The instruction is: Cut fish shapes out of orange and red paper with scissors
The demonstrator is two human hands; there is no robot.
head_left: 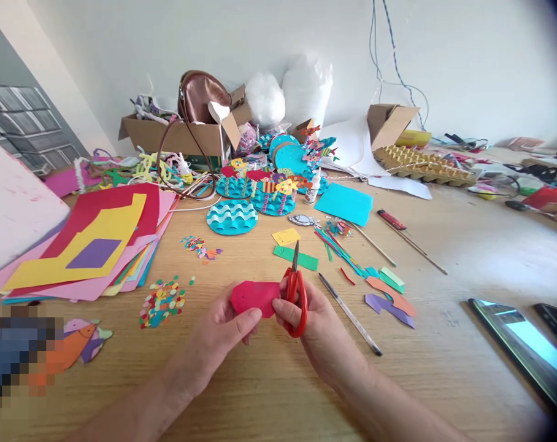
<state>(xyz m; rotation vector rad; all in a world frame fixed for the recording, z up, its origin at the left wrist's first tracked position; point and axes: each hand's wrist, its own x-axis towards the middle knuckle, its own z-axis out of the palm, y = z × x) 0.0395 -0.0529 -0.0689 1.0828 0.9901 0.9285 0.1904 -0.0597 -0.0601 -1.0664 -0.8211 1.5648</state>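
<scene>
Between my two hands is a pinkish-red piece of paper (253,297) with a rounded left end and a small dark dot on it. My left hand (226,325) pinches it from the left, thumb on top. Red-handled scissors (297,301) rest in my right hand (322,322), blades pointing up and away from me. The thumb and fingertips of that hand also touch the paper's right end. Just beyond the hands lie a green paper strip (297,258) and a yellow paper piece (286,236). A pen (349,314) lies right of my right hand.
Coloured paper sheets (117,276) are stacked at left, near paper dots (163,301) and cut paper fish (71,347). Blue wavy discs (232,218), a glue bottle (312,187) and a cardboard box (168,135) stand farther back. A phone (522,344) lies at right.
</scene>
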